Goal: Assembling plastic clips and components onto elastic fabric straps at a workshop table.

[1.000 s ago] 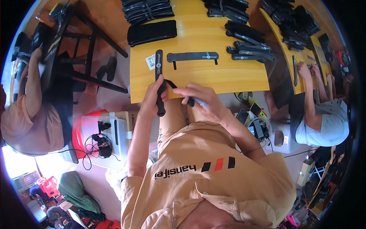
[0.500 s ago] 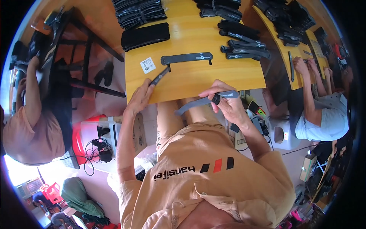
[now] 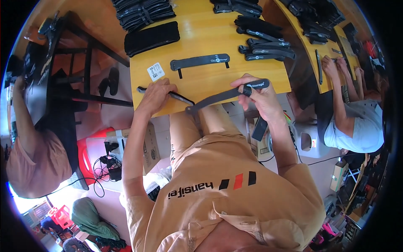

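Note:
My left hand (image 3: 156, 97) is closed over a dark strap (image 3: 181, 99) at the front left of the table. This strap's ends stick out on both sides of the hand. In my right hand (image 3: 263, 100), past the front edge, a dark grey strap (image 3: 218, 97) with white print is pinched by a small black band near its printed end. Its other end hangs to the left, close to the first strap's tip; I cannot tell whether they touch. A similar grey strap (image 3: 199, 61) lies flat on the table, with two short black tabs below it.
On the yellow table (image 3: 210, 35) are a white label sheet (image 3: 155, 72), a flat black stack (image 3: 152, 38), a bundled black stack (image 3: 145, 14) and piles of straps (image 3: 266, 49). Co-workers sit left and right. Cables (image 3: 110, 164) hang near a box on the left.
My left hand has turned its strap, so the tip that pointed away now points right and toward me. The strap in my right hand has swung up slightly, its loose end nearer the table edge.

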The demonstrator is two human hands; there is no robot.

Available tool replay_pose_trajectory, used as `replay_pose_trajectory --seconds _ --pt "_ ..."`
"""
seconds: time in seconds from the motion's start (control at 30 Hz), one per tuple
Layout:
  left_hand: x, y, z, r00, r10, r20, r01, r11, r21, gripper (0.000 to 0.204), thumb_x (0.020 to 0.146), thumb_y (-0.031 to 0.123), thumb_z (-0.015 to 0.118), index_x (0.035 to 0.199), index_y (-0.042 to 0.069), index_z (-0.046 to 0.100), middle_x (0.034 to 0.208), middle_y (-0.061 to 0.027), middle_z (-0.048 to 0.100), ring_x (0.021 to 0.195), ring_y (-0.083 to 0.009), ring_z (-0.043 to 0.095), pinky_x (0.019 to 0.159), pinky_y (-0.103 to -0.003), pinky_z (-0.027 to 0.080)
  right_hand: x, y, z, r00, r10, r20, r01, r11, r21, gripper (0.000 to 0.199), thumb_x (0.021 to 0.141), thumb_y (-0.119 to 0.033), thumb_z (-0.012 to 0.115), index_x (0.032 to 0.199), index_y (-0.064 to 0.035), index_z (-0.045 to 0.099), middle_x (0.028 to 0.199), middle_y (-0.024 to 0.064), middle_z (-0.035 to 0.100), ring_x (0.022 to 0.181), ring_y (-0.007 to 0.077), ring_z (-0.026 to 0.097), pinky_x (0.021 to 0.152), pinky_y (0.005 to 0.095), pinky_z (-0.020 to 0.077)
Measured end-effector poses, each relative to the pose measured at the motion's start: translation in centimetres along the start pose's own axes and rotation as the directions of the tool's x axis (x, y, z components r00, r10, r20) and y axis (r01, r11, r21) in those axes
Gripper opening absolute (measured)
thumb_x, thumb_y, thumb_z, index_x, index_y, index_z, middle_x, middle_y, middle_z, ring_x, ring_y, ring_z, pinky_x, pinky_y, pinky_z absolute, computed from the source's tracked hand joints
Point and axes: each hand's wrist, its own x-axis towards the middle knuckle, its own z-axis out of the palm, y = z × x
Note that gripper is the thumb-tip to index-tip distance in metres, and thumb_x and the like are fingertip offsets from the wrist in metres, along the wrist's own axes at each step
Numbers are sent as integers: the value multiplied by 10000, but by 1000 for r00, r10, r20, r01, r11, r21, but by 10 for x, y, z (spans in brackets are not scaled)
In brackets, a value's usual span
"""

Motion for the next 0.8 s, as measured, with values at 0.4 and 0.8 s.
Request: replay_pose_trajectory --seconds 0.4,0.8 --pt "-11 33 -7 915 -117 -387 -27 938 -346 324 790 -20 502 1106 39 543 1043 -155 564 1067 -314 488 971 -386 334 6 4 0 999 30 -31 -30 1000 6 223 805 -137 662 915 54 625 797 78 595 590 122 617 472 197 477" --pt "-16 52 -16 988 -44 147 153 357 -921 232 911 200 521 918 0 637 696 13 510 567 -48 451 500 -188 377 14 17 -13 992 60 -111 -46 992 118 208 873 -118 564 987 52 599 941 135 628 629 132 631 505 225 523"
